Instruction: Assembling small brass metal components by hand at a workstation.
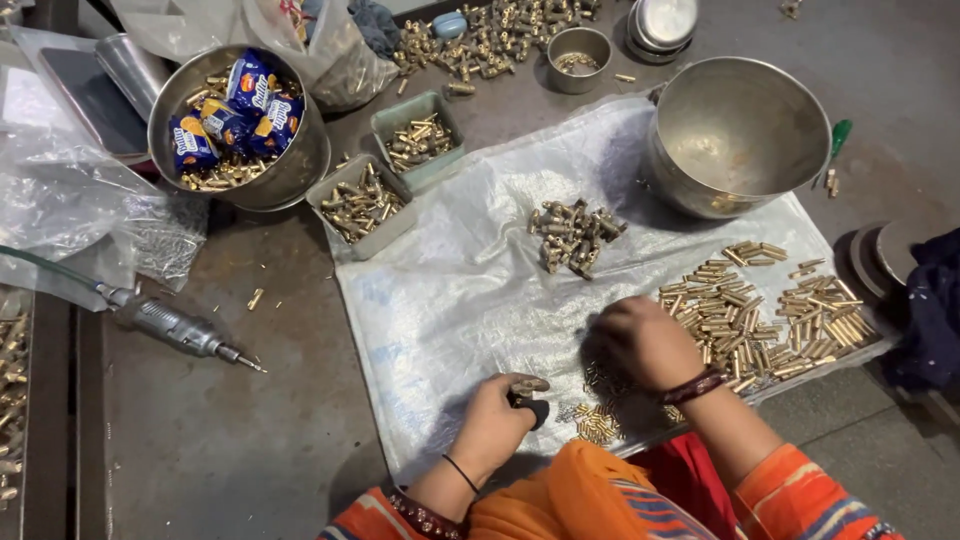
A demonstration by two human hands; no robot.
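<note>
Brass fittings everywhere, sorted only in part. Left hand (pixel 492 425) pinching one small brass piece (pixel 528 385) between thumb and fingertips, with a dark round object just under it, low on the clear plastic sheet (pixel 450 290). Right hand (pixel 645 342) curled palm-down over a patch of tiny brass pins (pixel 598 420) near the sheet's front edge; whether anything sits inside those fingers, impossible to tell. Finished-looking stock: many short brass tubes laid side by side in rough rows (pixel 760 320) right of the right hand, too many to count. Unworked-looking stock: one loose heap of darker fittings (pixel 572 235) mid-sheet, roughly two dozen, plus a bigger scatter (pixel 480 45) at the far edge of the desk. Judged from this: well under way, a good share still to handle. Containers counted: two small rectangular trays (pixel 385 185) of brass parts, one large steel bowl (pixel 735 135) nearly bare inside, one steel bowl (pixel 235 125) holding brass parts and three blue snack packets, one small steel cup (pixel 580 55) with a few pieces, one stack of lidded tins (pixel 660 25). One pneumatic hand tool (pixel 165 322) lying on the bare desk (pixel 250 440) to the left, apart from both hands; a stray brass piece or two near it. One green-handled tool (pixel 838 140) beside the large bowl.
</note>
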